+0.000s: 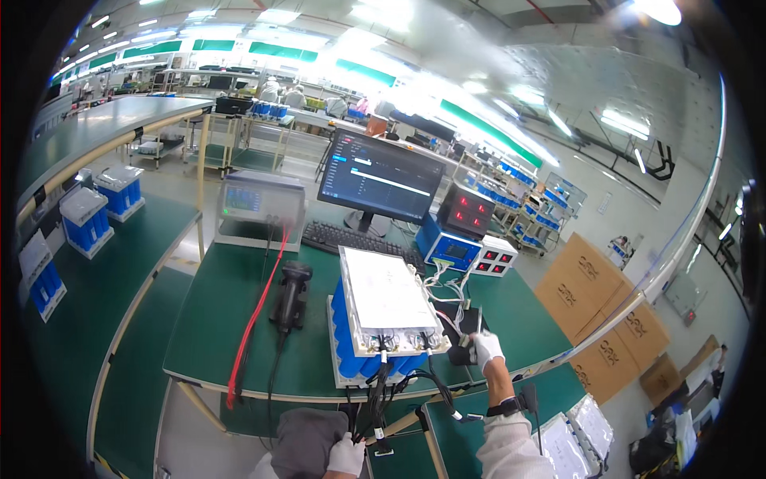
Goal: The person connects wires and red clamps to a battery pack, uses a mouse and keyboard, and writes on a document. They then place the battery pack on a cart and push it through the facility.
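Observation:
A battery pack (391,299) of blue cylindrical cells with a white cover stands on the green bench in front of me. Black cables (381,395) with white-tagged connectors hang from its near side over the bench edge. My left hand (345,457), in a white glove, is low below that edge, closed on a black cable of the bundle. To the right of the pack, my right hand (487,350), also white-gloved, is closed at a black pad (460,331). A thin, light-coloured item stands up by its fingers; its kind is unclear.
A black handheld scanner (291,295) and a red cable (259,307) lie left of the pack. Behind stand a keyboard (343,239), a monitor (380,176), a grey tester (262,209) and a blue instrument (448,246). Cardboard boxes (594,279) are at right; more packs (84,219) at left.

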